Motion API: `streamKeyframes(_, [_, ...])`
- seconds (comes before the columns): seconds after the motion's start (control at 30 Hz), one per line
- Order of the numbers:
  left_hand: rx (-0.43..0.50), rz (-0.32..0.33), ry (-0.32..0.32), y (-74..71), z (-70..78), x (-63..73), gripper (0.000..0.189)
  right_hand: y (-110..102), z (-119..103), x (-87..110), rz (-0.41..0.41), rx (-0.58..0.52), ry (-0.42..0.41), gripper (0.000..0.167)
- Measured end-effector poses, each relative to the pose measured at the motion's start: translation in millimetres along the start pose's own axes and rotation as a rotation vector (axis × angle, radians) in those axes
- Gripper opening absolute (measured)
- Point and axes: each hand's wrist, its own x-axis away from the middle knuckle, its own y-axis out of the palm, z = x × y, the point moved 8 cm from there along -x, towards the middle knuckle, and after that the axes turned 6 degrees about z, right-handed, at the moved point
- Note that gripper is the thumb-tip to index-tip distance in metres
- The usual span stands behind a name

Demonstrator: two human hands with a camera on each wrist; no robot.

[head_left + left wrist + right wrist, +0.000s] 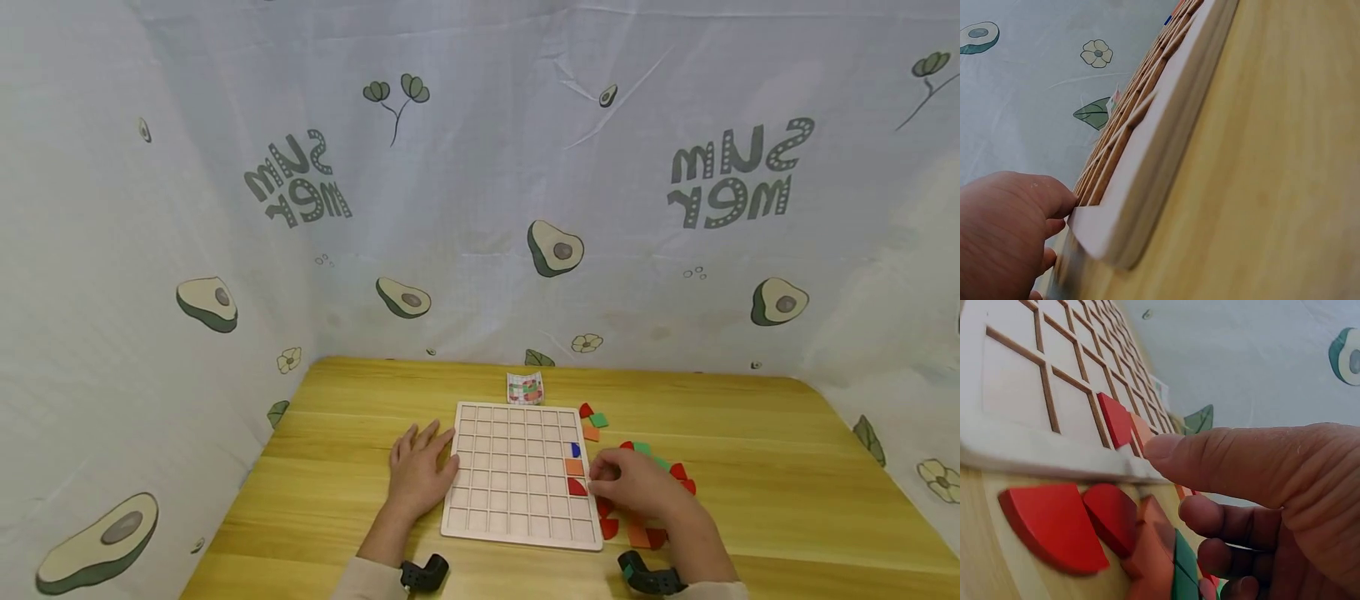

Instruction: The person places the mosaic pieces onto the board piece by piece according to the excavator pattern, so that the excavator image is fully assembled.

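A wooden grid board (498,479) lies on the table. In its right-hand column sit a blue piece (576,450), an orange square (573,467) and a red quarter-round piece (577,487), one below another. My left hand (422,473) rests along the board's left edge, fingers spread and thumb at the rim (1088,228). Beside the right edge, my right hand (633,483) hovers near the red piece. Seen from the right wrist, its thumb (1166,447) is by the orange square (1141,431), other fingers loosely bent, with nothing visible between them.
Loose red pieces (1054,528), orange pieces (639,532) and green pieces (641,448) lie right of the board, partly under my right hand. A small card with a coloured pattern (525,388) stands behind the board. A printed cloth (480,183) hangs around the table's back and sides.
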Motion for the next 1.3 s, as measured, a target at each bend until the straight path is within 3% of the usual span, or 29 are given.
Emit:
streamKeyframes(0.13, [-0.003,-0.007,0.004,3.0,-0.7,0.7,0.046,-2.5,6.3,9.0,-0.005,0.042,-0.074,0.017])
streamKeyframes(0.33, [-0.019,0.007,0.017,0.4,-4.3,-0.1,0.046,2.1,15.6,20.6,0.0,0.086,-0.099,0.021])
streamKeyframes(0.73, [-0.004,0.02,0.025,-1.3,-6.7,2.8,0.046,5.2,4.4,27.1,0.015,0.123,-0.168,0.016])
streamKeyframes(0.9, [-0.007,0.019,0.026,-0.1,-6.6,2.9,0.046,1.7,7.1,30.1,0.051,0.129,-0.162,0.017])
streamKeyframes(1.1, [-0.009,0.022,0.028,2.7,-6.7,3.1,0.046,-1.2,20.5,27.7,0.038,0.106,-0.115,0.021])
streamKeyframes(1.3, [-0.013,0.03,0.032,4.3,-5.9,3.2,0.045,-0.9,21.5,27.4,0.047,0.137,-0.124,0.019])
